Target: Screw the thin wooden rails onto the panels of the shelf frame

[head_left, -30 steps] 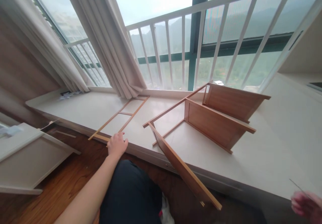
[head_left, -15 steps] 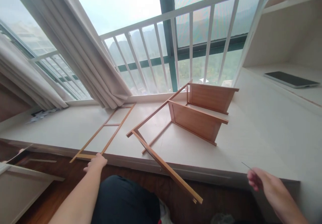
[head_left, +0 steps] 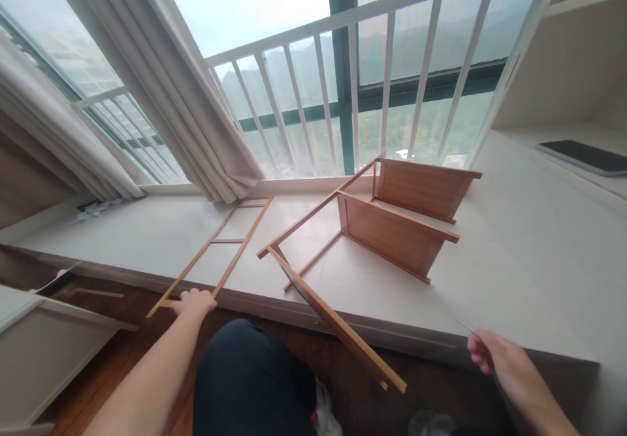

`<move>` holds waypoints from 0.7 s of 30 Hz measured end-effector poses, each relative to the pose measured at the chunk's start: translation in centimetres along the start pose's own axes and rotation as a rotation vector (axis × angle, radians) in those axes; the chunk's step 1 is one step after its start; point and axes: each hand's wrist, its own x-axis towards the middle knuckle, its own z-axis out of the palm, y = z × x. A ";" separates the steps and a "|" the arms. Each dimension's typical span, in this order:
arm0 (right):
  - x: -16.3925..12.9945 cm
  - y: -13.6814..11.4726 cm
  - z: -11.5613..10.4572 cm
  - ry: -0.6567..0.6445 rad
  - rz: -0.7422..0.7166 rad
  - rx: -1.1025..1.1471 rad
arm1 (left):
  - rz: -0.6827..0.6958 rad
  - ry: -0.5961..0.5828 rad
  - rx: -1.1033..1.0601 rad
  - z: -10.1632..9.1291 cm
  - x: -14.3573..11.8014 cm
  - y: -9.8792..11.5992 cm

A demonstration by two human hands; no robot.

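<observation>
My left hand (head_left: 194, 301) rests on the near end of a thin wooden ladder-like frame (head_left: 221, 245) that lies flat on the white window ledge (head_left: 494, 273). My right hand (head_left: 494, 356) is at the lower right by the ledge's front edge, fingers pinched on a thin metal pin (head_left: 465, 326). Between the hands lies a partly built wooden shelf unit (head_left: 392, 227) on its side, with two panels joined to a frame. One long wooden panel (head_left: 337, 322) of it juts over the ledge's edge toward me.
White railing bars (head_left: 353, 96) and a beige curtain (head_left: 191, 109) back the ledge. A white drawer unit (head_left: 44, 351) stands at the lower left on the wooden floor. A dark tablet (head_left: 582, 156) lies on a shelf at the right. My dark-clothed knee (head_left: 255, 377) is below.
The view swung right, then slightly back. My left hand stayed on the ladder frame's near end. My right hand came further into view with the thin pin.
</observation>
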 end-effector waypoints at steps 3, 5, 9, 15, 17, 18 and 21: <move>-0.3 -0.2 0.5 -0.041 0.019 -0.024 | 0.005 -0.019 0.154 -0.3 -1.2 -1.1; -0.4 -0.3 0.7 -0.055 0.025 -0.035 | 0.033 -0.074 0.101 -0.4 -2.2 -1.9; -0.4 0.1 1.0 -0.083 0.003 -0.042 | 0.074 -0.104 -0.078 -0.3 -5.1 -3.3; -0.3 2.2 2.0 -0.171 -0.003 -0.018 | 0.137 0.002 -0.343 0.8 -12.0 -6.4; -0.4 2.6 2.4 -0.205 0.007 -0.017 | 0.149 0.044 -0.428 1.4 -14.8 -7.3; -0.5 2.7 2.6 -0.218 0.012 -0.019 | 0.148 0.065 -0.482 1.6 -16.3 -7.6; -0.7 2.4 3.2 -0.230 0.006 -0.023 | 0.089 0.123 -0.639 2.0 -20.3 -7.7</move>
